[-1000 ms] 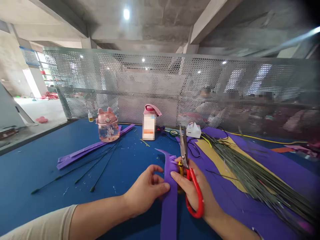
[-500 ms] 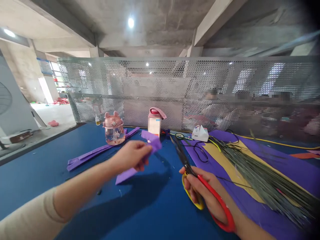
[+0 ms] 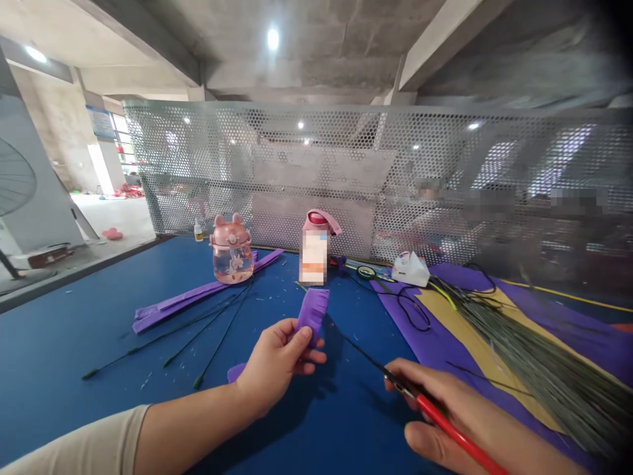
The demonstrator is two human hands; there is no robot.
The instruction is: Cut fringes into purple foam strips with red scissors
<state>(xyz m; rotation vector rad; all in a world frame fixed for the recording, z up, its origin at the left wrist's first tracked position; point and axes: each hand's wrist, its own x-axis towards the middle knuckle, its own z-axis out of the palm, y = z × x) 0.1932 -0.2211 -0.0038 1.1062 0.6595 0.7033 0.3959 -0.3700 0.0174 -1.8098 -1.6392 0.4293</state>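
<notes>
My left hand (image 3: 274, 364) is closed on a purple fringed paper strip (image 3: 312, 315), holding it up over the blue table (image 3: 74, 330). My right hand (image 3: 459, 415) grips red-handled scissors (image 3: 420, 402) low over the table at the lower right, with the dark blades pointing left toward the strip. The scissors' blades look closed and lie nearly flat. Both hands are a short way apart.
A pink drinking cup (image 3: 231, 249), a pink-capped bottle (image 3: 315, 249) and a white tissue pack (image 3: 409, 269) stand before the perforated metal screen (image 3: 346, 178). Purple strips (image 3: 198, 297), loose green wire stems (image 3: 198, 330), a large wire bundle (image 3: 534, 356) on purple and yellow sheets (image 3: 445, 316).
The left hand lifted the purple strip off the table, swung it left, then brought it back to centre. The right hand lowered the scissors from upright to flat near the table.
</notes>
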